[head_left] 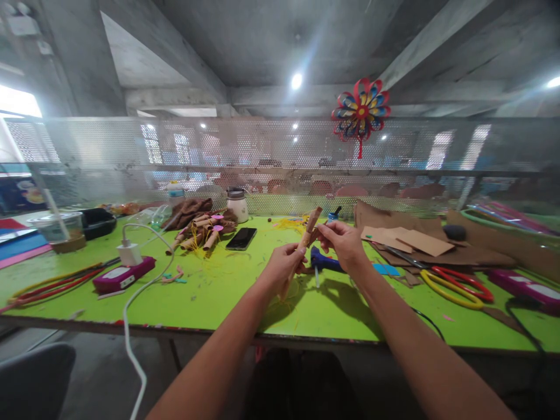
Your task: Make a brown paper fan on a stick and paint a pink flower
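My left hand [286, 266] is closed around a rolled brown paper tube [310, 226], which tilts up and away above the table. Close to the tube's upper part, my right hand [343, 240] pinches a small dark brown paper piece [314, 235] against its side; the fingertips partly hide it. Below and between the hands lies a blue glue gun [326, 261] with a pale stick-like part under it. Thin yellow strands [289, 290] hang around the tube's lower end. Several similar paper tubes [213, 238] with pink discs and yellow strands lie piled to the left.
A phone [241, 238] and a lidded jug [237, 204] stand beyond the pile on the green table [210, 303]. At left are a white charger [129, 254], its cable and scissors [65, 282]. Brown card sheets [424, 242] and red-and-yellow scissors [455, 290] lie right.
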Available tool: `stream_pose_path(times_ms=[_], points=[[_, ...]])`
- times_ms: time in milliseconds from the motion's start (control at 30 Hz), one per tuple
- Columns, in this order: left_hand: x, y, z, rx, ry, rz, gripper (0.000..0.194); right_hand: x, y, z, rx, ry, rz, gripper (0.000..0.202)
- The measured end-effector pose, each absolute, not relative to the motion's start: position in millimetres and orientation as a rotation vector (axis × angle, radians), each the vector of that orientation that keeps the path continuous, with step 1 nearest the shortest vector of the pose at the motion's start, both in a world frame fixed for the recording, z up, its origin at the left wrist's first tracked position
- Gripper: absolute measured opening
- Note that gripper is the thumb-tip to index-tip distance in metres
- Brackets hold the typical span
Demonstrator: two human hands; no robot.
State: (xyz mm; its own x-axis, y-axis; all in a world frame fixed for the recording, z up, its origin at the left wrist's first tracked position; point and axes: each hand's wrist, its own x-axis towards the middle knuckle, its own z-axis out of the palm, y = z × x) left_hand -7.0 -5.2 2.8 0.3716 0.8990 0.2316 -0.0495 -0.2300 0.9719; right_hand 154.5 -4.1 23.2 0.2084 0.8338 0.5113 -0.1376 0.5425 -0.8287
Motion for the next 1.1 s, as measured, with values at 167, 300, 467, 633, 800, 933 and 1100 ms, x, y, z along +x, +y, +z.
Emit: stream_pose_path(times_ms=[167,300,467,633,800,933,1100], points=[[-7.3,-6.2,3.7,1.530,0.806,1.084,0.023,155.7,-3.6,22.5,-0.716,-1.188,0.796,0.033],[-7.8,-5.2,2.9,1.525,0.808,1.063,0.025,156.7,-2.8,21.0,-0.708,-1.238,0.836,0.032],[-8.2,-6.1,3.5,1.505,0.802,1.041,0.024,157.2,-2.6,20.3,-0.703,-1.267,0.867,0.032],[-7.9,-8.5,5.6,1.495,0.803,1.037,0.022,157.4,-3.4,21.4,-0.736,-1.296,0.855,0.035],[-7.2,-8.9,7.2,1.518,0.827,1.034,0.020,157.3,-3.3,21.4,-0.745,-1.308,0.853,0.034],[-7.2,-8.5,7.3,1.511,0.832,1.026,0.019,157.7,-3.0,20.7,-0.749,-1.325,0.847,0.032],[-7.3,-7.8,6.2,1.514,0.838,1.014,0.021,157.7,-3.5,20.6,-0.753,-1.321,0.865,0.034]])
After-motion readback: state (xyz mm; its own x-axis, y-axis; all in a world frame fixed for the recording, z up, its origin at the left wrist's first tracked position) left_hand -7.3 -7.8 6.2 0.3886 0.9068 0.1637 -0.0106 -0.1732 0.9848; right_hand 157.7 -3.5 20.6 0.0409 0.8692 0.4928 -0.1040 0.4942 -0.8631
